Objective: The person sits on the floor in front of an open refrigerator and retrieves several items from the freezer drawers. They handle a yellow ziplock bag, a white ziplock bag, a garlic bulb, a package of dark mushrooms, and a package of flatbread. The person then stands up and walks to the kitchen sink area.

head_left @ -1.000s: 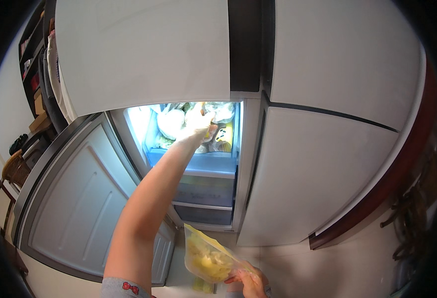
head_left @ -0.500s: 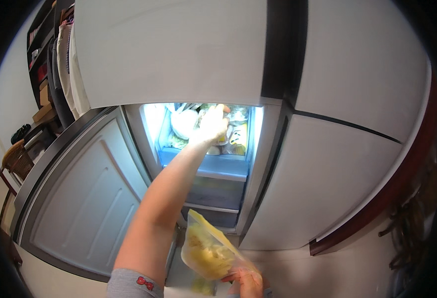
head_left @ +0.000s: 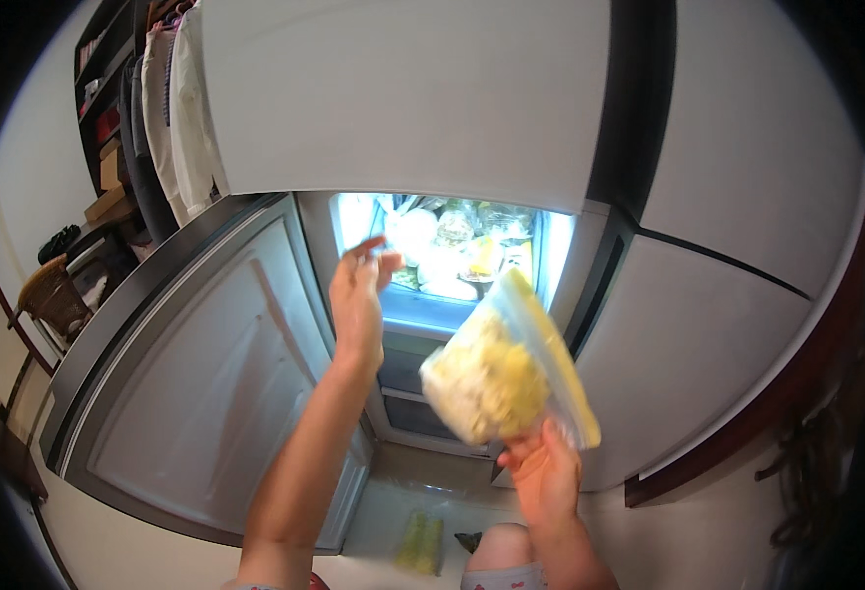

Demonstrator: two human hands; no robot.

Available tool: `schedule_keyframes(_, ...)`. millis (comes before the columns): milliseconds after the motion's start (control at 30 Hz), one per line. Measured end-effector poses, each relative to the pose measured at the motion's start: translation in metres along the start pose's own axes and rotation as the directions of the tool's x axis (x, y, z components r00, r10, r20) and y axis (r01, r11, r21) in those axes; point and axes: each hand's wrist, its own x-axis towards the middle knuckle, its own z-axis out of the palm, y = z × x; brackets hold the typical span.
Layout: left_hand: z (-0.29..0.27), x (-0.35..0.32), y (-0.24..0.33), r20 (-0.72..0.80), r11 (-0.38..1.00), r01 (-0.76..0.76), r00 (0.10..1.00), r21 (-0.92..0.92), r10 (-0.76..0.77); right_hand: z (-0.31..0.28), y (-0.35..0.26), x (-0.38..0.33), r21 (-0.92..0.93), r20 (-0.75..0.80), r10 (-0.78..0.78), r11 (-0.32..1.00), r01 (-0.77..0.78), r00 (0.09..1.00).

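My right hand grips a clear zip bag by its lower corner. The bag has a yellow strip along its top and is filled with pale yellow pieces. It is tilted in front of the lit freezer compartment. My left hand is raised at the compartment's left side, fingers loosely curled and apart, holding nothing. Beyond it is the top freezer drawer, crowded with bagged food in white and clear plastic. The zip bag hides part of the drawer's right front.
The open freezer door stands to the left. Closed lower drawers sit under the top one. A bag of green-yellow food lies on the floor near my knee. Hanging clothes and a wicker chair are at the far left.
My left hand has come out of the drawer and moved back to the left, empty. My right hand has lifted the zip bag up toward the compartment. The view has shifted slightly.
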Motion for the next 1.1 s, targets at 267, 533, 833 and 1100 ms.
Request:
schedule_keyframes(267, -0.033, -0.109, -0.025, 0.069, 0.981, 0.152, 0.987, -0.123, -0.144, 0.062, -0.013, 0.107, 0.243, 0.127, -0.028, 0.97, -0.004, 0.991)
schedule_keyframes(533, -0.039, -0.15, -0.05, 0.204, 0.945, 0.315, 0.935, -0.093, -0.291, 0.109, -0.029, 0.24, 0.174, -0.073, -0.229, 0.956, 0.238, 0.971)
schedule_keyframes(833, -0.013, -0.108, -0.05, 0.314, 0.989, 0.107, 0.94, 0.1, -0.133, 0.134, -0.043, 0.316, 0.106, 0.035, -0.272, 0.958, 0.267, 0.962)
schedule_keyframes(1100, 0.01, 0.003, -0.066, 0.474, 0.354, -0.596, 0.797, 0.721, 0.376, 0.126, -0.035, 0.257, -0.1, 0.16, -0.232, 0.963, 0.249, 0.96)
